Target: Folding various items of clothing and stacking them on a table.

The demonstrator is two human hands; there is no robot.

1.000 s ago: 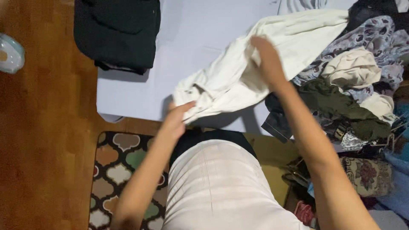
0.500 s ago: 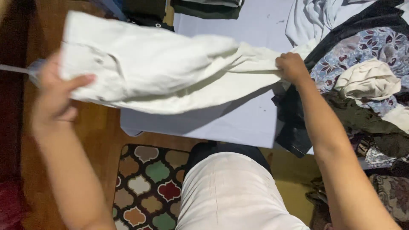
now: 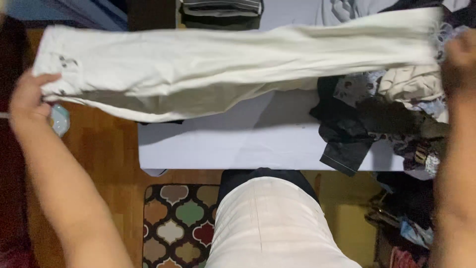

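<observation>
The white pants (image 3: 233,64) stretch sideways across the top of the frame, above the pale table (image 3: 248,144). The left hand (image 3: 29,97) pinches the waist end at far left. The right hand (image 3: 458,54) grips the leg end at far right

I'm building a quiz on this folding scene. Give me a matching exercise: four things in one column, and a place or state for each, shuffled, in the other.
Things:
1. white trousers
2. patterned rug
3. dark folded stack
4. clothes heap

Places or states:
A. on the wooden floor, at the person's left
B. piled on the table's right side
C. stretched out between the left hand and right hand
D. at the table's far edge

Pairs: 1-C, 2-A, 3-D, 4-B
</observation>
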